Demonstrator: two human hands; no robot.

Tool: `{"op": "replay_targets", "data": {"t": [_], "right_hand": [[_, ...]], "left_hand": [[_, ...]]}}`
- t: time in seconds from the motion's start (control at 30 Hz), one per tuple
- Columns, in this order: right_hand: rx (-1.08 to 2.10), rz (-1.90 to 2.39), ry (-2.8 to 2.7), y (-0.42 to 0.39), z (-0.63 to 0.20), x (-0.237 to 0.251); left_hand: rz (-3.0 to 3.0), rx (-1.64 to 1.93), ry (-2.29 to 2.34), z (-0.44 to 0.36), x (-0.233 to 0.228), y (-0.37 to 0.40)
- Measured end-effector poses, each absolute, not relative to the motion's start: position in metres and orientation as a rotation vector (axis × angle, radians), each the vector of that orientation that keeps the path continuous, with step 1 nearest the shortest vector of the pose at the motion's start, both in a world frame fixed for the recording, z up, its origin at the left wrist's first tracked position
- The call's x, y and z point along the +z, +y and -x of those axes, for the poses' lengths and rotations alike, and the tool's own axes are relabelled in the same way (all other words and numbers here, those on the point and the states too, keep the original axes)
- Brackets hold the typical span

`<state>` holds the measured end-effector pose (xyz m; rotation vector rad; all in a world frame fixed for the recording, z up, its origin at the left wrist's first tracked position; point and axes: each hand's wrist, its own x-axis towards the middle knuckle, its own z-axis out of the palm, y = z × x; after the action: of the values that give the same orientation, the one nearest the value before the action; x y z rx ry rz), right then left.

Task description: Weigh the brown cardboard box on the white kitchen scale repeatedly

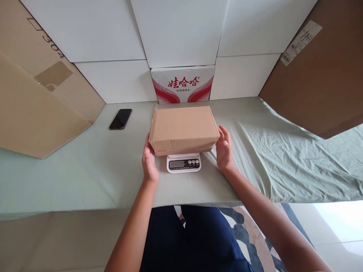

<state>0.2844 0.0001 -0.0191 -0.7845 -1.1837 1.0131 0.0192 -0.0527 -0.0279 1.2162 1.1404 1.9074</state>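
A closed brown cardboard box (183, 124) sits over a white digital kitchen scale (184, 169), covering most of its platform. Only the scale's front, with a small display and round buttons, sticks out below the box; I cannot make out a reading. My left hand (149, 160) presses against the box's left side, its fingers partly hidden behind the edge. Against the right end lies my right hand (224, 151), fingers curled up along that side. Between them the two hands hold the box.
A black phone (121, 119) lies to the left on the green cloth (119, 166) over the table. Behind stands a white and red printed carton (183, 85) by a white panel wall. Large cardboard sheets flank the left (42, 94) and right (320, 75).
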Motion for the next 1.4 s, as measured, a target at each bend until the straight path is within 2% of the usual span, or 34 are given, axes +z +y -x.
{"op": "replay_targets", "data": {"t": [0.17, 0.27, 0.5, 0.67, 0.9, 1.4], "right_hand": [[1.103, 0.809, -1.284, -0.034, -0.272, -0.020], [1.033, 0.820, -1.288, -0.040, -0.259, -0.012], [0.858, 0.788, -1.344, 0.050, -0.247, 0.025], [0.991, 0.864, -1.248, 0.106, -0.242, -0.002], [1.084, 0.914, -1.207, 0.116, -0.246, -0.028], [1.129, 0.934, -1.273, 0.118, -0.247, -0.027]], "left_hand": [[-1.218, 1.829, 1.146, -0.027, -0.025, -0.061], [-1.239, 1.864, 1.116, -0.031, -0.016, -0.052], [-1.289, 1.913, 0.951, -0.018, 0.013, 0.032], [-1.149, 1.883, 0.947, -0.014, -0.013, 0.078], [-1.030, 1.872, 1.013, -0.009, -0.047, 0.093], [-0.963, 1.925, 1.127, 0.019, -0.050, 0.096]]}}
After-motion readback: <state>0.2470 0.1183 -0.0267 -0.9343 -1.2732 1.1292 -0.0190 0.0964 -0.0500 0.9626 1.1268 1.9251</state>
